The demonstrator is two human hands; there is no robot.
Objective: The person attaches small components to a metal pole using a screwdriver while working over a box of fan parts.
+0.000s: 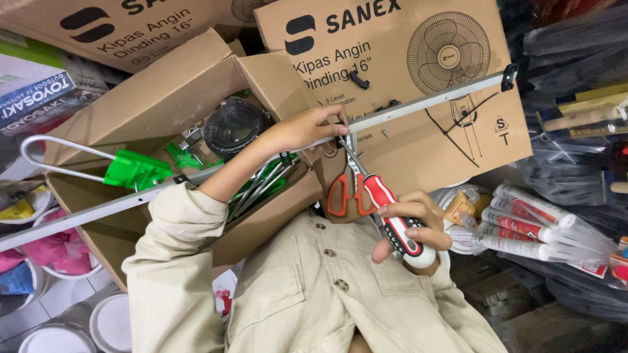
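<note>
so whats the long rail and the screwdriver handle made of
Long rail: looks like pale painted or coated metal, thin, straight and matte. Screwdriver handle: seemingly glossy red and white plastic with black, probably rubbery, grip patches; right hand holds it.

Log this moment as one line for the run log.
left hand: pinching long metal rail | right hand: gripping red screwdriver, tip at rail | open cardboard box behind

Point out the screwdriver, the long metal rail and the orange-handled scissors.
screwdriver (392, 222): head view, on the red, black and white handle.
long metal rail (425, 102): head view, on the bare grey bar right of the hands.
orange-handled scissors (338, 194): head view, on the left handle loop.
</note>
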